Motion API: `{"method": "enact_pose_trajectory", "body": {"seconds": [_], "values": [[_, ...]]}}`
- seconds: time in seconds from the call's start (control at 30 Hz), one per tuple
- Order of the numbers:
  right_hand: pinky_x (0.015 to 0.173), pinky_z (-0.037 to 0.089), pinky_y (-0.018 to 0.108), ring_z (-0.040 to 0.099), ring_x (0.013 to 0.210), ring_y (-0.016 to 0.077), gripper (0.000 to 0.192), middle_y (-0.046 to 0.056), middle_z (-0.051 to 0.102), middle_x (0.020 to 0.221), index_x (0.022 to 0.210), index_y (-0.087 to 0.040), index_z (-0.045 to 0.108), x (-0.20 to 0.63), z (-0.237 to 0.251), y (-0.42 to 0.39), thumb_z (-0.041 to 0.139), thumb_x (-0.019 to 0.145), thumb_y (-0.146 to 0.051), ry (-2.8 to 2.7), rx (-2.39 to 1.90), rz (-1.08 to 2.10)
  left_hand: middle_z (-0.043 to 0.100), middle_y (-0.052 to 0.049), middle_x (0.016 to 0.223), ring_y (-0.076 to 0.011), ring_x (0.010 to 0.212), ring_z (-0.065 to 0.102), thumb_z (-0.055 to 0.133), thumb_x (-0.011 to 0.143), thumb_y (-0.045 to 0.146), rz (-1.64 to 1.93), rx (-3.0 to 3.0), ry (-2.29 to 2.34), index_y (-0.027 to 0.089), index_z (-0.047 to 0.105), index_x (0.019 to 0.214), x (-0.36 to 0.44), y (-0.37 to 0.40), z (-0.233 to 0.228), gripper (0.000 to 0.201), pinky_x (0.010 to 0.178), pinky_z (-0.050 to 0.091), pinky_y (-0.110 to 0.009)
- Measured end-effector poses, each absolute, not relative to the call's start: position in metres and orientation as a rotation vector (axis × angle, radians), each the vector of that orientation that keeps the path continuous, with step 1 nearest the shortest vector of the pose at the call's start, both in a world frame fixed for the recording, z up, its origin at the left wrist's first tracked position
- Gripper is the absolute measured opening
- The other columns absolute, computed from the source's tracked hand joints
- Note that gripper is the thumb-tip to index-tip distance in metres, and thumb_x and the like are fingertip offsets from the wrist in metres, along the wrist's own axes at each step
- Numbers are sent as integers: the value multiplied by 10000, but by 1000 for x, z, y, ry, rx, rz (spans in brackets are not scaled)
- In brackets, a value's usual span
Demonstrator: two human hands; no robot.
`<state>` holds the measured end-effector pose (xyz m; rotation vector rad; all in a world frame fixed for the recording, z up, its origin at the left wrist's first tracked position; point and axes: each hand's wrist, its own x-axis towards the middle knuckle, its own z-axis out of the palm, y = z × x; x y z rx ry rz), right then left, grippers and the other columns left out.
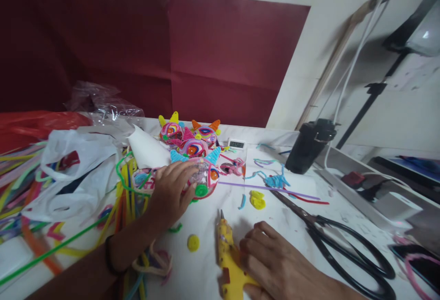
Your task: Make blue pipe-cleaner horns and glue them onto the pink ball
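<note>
The left hand lies flat, fingers spread and loose, on a round pipe-cleaner ornament with blue horns and a green coil; its grip is wide, pressing on the piece rather than clasping it. That ornament sits on the white surface just left of centre. At 12 o'clock from it, three more ornaments cluster together. The right hand, at 5 o'clock from the ornament, closes its grip round the body of a yellow glue gun, nozzle pointing to 12 o'clock. A yellow coil lies between the hands. Black scissors lie at 3 o'clock of the right hand. Loose pipe cleaners are heaped at 9 o'clock, beside a white bag.
</note>
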<state>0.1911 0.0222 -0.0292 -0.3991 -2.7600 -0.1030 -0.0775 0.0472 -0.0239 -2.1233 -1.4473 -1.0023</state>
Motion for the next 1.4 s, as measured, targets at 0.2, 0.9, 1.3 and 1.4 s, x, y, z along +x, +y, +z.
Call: {"method": "enact_pose_trajectory", "body": {"seconds": [0.2, 0.9, 1.3, 1.4], "values": [[742, 440, 351, 561, 785, 207, 88, 70, 622, 853, 894, -190, 536, 181, -5, 37, 569, 843, -253, -2674, -464, 251, 605, -105, 1207, -272, 1124, 507, 491, 860, 206, -1009, -2131, -1419, 190, 544, 1042, -78, 47, -25, 190, 918, 357, -465], [702, 457, 327, 556, 786, 191, 33, 72, 589, 843, 876, -174, 567, 118, -4, 108, 543, 855, -171, -2262, -445, 267, 558, -121, 1245, -290, 1141, 477, 449, 882, 202, -956, -2136, -1391, 195, 538, 1057, -79, 48, -27, 196, 904, 358, -483], [750, 432, 344, 559, 839, 206, 104, 74, 611, 866, 937, -175, 598, 120, 2, 108, 543, 850, -158, -2399, -374, 96, 548, -116, 1253, -283, 1144, 471, 437, 886, 204, -951, -2139, -1400, 203, 544, 1054, -79, 49, -27, 199, 907, 352, -476], [750, 426, 343, 563, 839, 205, 114, 76, 613, 864, 943, -170, 606, 121, 2, 109, 536, 854, -154, -2413, -365, 72, 540, -116, 1262, -282, 1150, 464, 433, 888, 185, -928, -2143, -1375, 211, 542, 1053, -80, 49, -28, 200, 902, 352, -474]]}}
